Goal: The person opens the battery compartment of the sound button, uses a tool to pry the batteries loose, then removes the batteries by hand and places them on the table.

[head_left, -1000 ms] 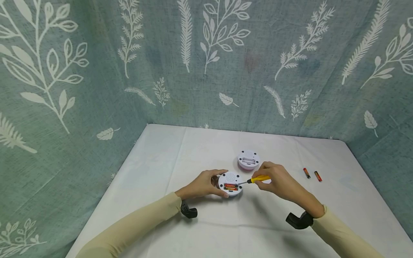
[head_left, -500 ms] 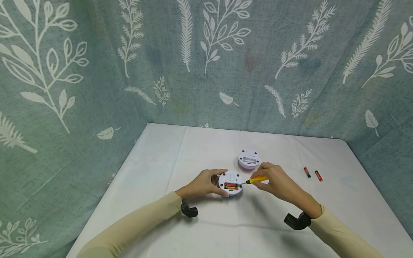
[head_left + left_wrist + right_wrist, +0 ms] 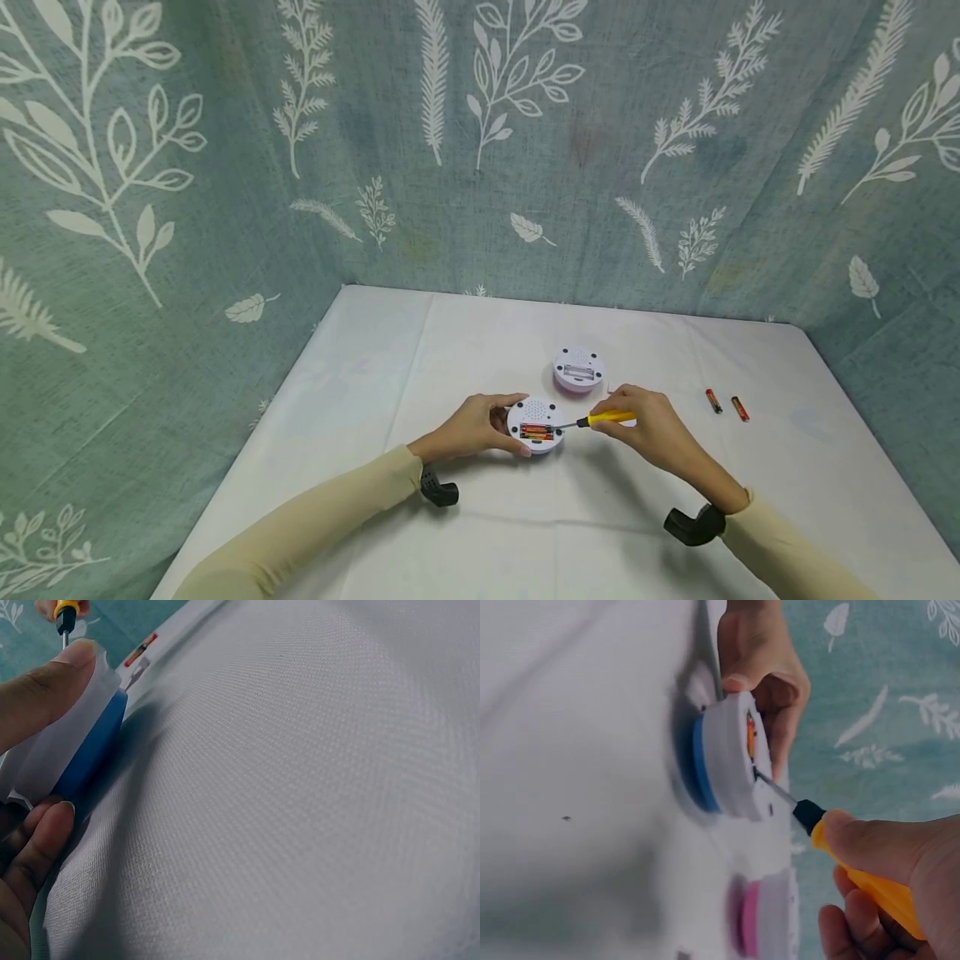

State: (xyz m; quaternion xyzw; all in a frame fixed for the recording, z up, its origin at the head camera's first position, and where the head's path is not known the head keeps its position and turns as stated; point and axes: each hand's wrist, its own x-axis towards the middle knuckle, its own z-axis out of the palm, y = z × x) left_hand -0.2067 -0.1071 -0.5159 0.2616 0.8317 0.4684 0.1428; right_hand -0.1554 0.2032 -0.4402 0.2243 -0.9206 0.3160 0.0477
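Note:
My left hand [image 3: 474,428] grips the left side of a round white battery-powered device [image 3: 536,409], thumb on the near edge. Its underside faces up, with speaker holes, dark feet and a bare compartment with red-and-orange batteries [image 3: 536,432]. The right wrist view shows its blue lower part [image 3: 702,766] toward the table. My right hand [image 3: 651,427] pinches a screwdriver by its yellow handle [image 3: 613,416]. The shaft [image 3: 775,785] slants down to the compartment, its tip right at the batteries' right end. In the left wrist view, my thumb [image 3: 52,688] presses the white rim.
Behind the held device lies a similar one [image 3: 578,360], pink below, its compartment bare of batteries. Two loose batteries, one [image 3: 713,401] left of the other [image 3: 739,408], rest to the right on the white tablecloth [image 3: 450,533]. A patterned green curtain [image 3: 465,233] hangs behind.
My right hand has shifted slightly right and lower, the screwdriver lying a little flatter with its tip still at the battery end. The left hand and device stay in place.

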